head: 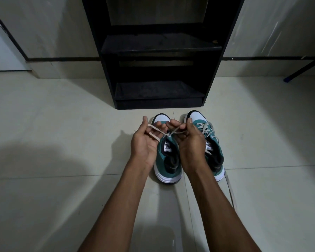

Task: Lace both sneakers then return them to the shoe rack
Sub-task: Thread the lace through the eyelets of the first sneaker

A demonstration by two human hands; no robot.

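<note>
Both hands over left sneaker (168, 160), 6 o'clock of rack (160, 51): left hand (145, 142) looped in lace (154, 132), right hand (188, 142) pinching other end.

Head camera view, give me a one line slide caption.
Both hands tie the left sneaker's lace before an empty black shoe rack.

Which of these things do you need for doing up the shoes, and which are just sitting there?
Needed for the job:
left sneaker, its lace held by the left hand and right hand
right sneaker, one lace end trailing on the floor
black shoe rack, shelves bare

Just there:
dark slanted leg with blue foot
wall skirting
</note>
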